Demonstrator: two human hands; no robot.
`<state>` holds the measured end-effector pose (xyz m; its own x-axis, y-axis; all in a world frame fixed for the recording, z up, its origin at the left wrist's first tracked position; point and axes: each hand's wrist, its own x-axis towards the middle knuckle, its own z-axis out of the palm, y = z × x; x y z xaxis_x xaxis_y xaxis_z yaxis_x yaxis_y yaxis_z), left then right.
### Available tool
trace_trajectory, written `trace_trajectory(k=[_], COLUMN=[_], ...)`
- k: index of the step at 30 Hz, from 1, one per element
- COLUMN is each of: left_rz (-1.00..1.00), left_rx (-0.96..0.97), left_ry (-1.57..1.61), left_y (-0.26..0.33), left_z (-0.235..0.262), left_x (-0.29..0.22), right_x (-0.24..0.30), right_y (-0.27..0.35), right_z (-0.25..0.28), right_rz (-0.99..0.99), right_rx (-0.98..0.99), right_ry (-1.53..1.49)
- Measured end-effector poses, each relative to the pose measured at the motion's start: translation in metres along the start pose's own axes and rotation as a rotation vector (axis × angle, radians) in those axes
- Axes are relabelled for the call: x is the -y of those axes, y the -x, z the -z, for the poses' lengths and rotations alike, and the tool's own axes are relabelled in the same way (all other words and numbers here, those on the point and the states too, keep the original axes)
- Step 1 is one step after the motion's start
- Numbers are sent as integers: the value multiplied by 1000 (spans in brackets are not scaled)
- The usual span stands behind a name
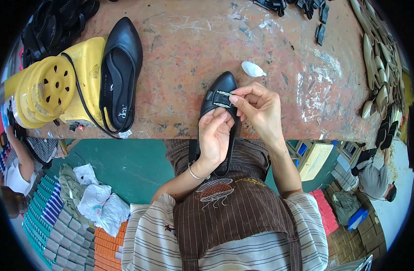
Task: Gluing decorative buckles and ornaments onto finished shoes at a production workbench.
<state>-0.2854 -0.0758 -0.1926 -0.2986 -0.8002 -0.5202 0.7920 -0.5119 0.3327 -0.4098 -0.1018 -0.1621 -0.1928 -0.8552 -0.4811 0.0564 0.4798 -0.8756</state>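
Observation:
A black pointed slingback shoe (226, 81) lies at the table's front edge, toe pointing away, its heel strap hanging over my lap. On its toe sits a black bow with a sparkling rectangular buckle (222, 105). My left hand (212, 140) is closed at the shoe's opening, with its fingertips against the near side of the bow. From the right, my right hand (261, 108) pinches the bow's right end by the buckle with thumb and forefinger. Just beyond, a small white squeeze bottle (253, 69) lies on its side.
Another black slingback (121, 67) rests at left against a yellow machine (57, 88) with a black cable. Black bows (321, 34) lie at the far right, and beige shoes (381, 74) line the right edge. Stacked boxes (109, 246) and white bags (103, 203) stand below left. Other people are at both sides.

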Motion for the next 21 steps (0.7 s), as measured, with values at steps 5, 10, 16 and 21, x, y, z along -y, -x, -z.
trace_trajectory(k=[5, 10, 16, 21], left_rz=[0, 20, 124, 340], left_rx=[0, -151, -256, -149], left_ry=[34, -108, -108, -87], left_y=[0, -2, -1, 30], left_z=[-2, -8, -20, -40], left_x=[0, 1, -10, -56], right_x=[1, 1, -2, -27], right_y=[0, 2, 23, 21], right_z=[0, -4, 4, 19], right_rz=[-36, -39, 44, 237], right_rx=[-10, -29, -109, -371], right_ry=[19, -24, -174, -187])
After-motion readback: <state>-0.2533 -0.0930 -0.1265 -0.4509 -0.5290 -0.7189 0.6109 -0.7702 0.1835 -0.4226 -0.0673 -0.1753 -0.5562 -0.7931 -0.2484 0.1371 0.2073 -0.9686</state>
